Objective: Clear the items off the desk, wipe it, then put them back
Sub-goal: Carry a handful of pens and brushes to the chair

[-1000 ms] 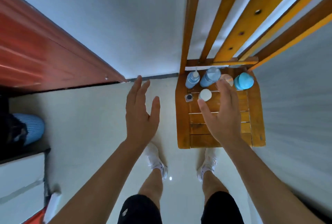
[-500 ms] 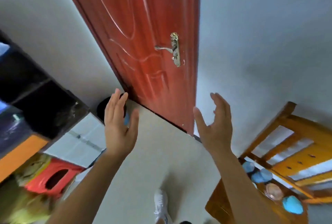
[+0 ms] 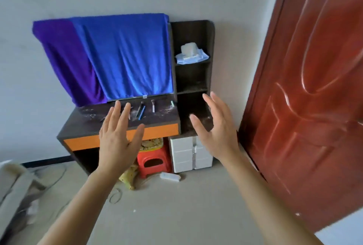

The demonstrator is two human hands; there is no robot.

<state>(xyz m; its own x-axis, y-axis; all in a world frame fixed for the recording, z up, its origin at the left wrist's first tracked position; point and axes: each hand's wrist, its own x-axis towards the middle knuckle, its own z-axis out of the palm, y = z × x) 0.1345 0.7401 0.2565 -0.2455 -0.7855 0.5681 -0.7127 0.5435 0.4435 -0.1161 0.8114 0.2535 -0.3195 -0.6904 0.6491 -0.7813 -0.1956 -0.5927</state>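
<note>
The dark brown worktop (image 3: 84, 125) with an orange front strip is standing against the pale wall ahead of the person, its surface showing pale dust and specks.

Nearest the camera, two bare forearms are reaching forward. The left hand (image 3: 117, 136) is hovering palm down, fingers straight and slightly spread, holding nothing. The right hand (image 3: 216, 130) is hovering beside it, well apart from the left, fingers spread and lightly bent, also holding nothing.

Beyond them, a small white oblong object (image 3: 170, 176) is lying on the pale floor (image 3: 176, 205) in front of a red plastic stool (image 3: 152, 161), which is sitting under the worktop. A white drawer unit (image 3: 188, 153) is standing just to the right of the stool.

On the worktop, a dark pen (image 3: 139, 108) and a blue pen (image 3: 142, 112) are lying side by side. A white-handled makeup brush (image 3: 153, 106) is lying near them to the right, and a pale-green stick (image 3: 172, 103) is lying by the back right corner.

Behind these, a blue towel (image 3: 127, 58) and a purple towel (image 3: 66, 64) are hanging over an upright panel. To the right, a dark shelf tower (image 3: 193, 75) is carrying a white pack of wipes (image 3: 191, 54) on its upper shelf. A red-brown panelled door (image 3: 304, 97) is filling the right side.
</note>
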